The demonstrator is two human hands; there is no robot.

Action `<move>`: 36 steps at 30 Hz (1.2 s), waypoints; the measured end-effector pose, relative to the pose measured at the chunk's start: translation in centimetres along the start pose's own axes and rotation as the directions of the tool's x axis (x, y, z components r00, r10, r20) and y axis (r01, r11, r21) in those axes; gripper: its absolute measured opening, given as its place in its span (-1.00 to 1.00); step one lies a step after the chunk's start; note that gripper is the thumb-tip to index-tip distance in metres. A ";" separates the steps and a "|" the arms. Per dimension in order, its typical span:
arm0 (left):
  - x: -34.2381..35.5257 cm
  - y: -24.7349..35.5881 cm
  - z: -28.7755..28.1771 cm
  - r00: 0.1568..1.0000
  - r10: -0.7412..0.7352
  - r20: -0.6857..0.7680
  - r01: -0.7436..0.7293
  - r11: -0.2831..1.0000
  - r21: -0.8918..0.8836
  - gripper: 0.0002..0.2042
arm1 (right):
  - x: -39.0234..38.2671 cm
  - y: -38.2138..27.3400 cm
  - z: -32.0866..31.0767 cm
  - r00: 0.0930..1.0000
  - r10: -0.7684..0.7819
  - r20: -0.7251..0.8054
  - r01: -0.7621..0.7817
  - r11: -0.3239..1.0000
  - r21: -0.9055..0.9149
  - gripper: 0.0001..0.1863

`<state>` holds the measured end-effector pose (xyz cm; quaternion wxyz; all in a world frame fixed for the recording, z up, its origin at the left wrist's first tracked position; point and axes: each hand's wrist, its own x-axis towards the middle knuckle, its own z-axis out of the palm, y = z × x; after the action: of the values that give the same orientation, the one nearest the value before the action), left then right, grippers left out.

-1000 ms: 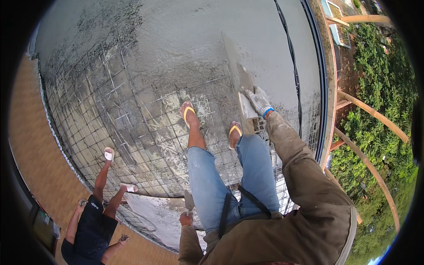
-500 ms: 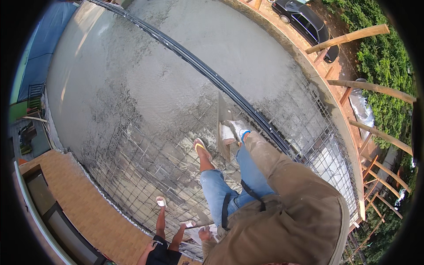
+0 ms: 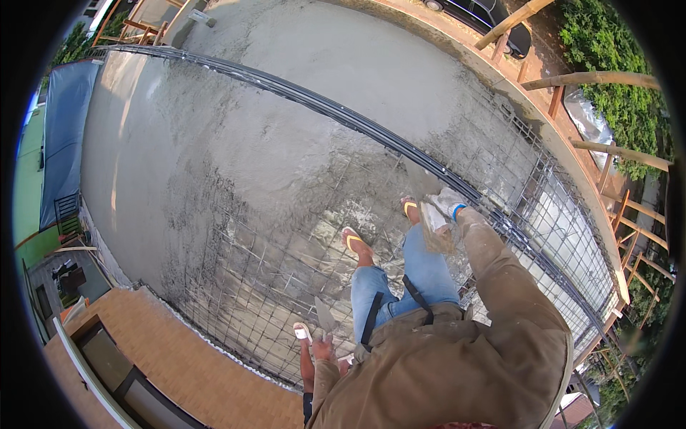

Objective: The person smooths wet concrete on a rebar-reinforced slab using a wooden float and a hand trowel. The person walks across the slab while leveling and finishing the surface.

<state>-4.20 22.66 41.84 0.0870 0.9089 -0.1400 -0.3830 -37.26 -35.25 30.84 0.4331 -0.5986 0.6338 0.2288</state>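
Note:
My right hand [image 3: 448,202], in a pale cement-smeared glove with a blue cuff, is closed on a long flat float [image 3: 436,239] beside my right leg. The float is tilted, and its handle is partly hidden by the glove. My left hand [image 3: 324,348] is bare and closed low at my left side. A small grey trowel [image 3: 325,313] points up out of it. Below both hands lies a steel rebar grid [image 3: 268,275], partly sunk in wet grey concrete [image 3: 271,164].
A bundle of dark pipes [image 3: 343,114] crosses the slab diagonally, passing close to my right hand. Another person's sandalled foot [image 3: 303,332] stands at my left. Bamboo poles [image 3: 593,80] jut beyond the right edge. A tiled ledge [image 3: 164,343] borders the lower left.
My right hand has moved right with the float, which has swung to a different tilt. My left hand has lifted slightly, showing more of the trowel. The view has shifted, and the other person is mostly hidden.

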 end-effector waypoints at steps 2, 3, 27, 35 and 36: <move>4.8 -3.4 -0.5 0.997 -0.029 0.072 0.039 0.991 -0.128 -0.57 | -2.5 2.3 1.0 0.992 0.010 -0.124 -0.015 0.999 -0.034 -0.39; 7.0 -4.8 -1.1 0.988 -0.095 0.120 0.105 0.991 -0.079 -0.58 | -3.7 3.3 1.9 0.978 0.003 -0.210 -0.014 0.999 -0.050 -0.40; 26.2 5.9 -14.7 0.744 0.581 0.330 -0.665 0.687 0.291 -0.52 | -36.0 17.9 30.7 0.837 0.542 0.071 -0.523 0.755 0.396 -0.47; 24.2 11.4 -10.2 0.651 0.603 0.461 -0.759 0.510 0.405 -0.54 | -35.9 25.4 34.6 0.842 0.537 -0.054 -0.470 0.778 0.417 -0.37; 23.4 12.3 -9.0 0.678 0.573 0.461 -0.735 0.497 0.462 -0.55 | -35.0 26.4 34.1 0.685 0.720 0.110 -0.639 0.522 0.565 -0.36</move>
<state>15.60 4.02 35.61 -0.0922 0.7056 -0.6023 -0.3617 -56.36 16.60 35.87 0.4198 -0.1611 0.8821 0.1406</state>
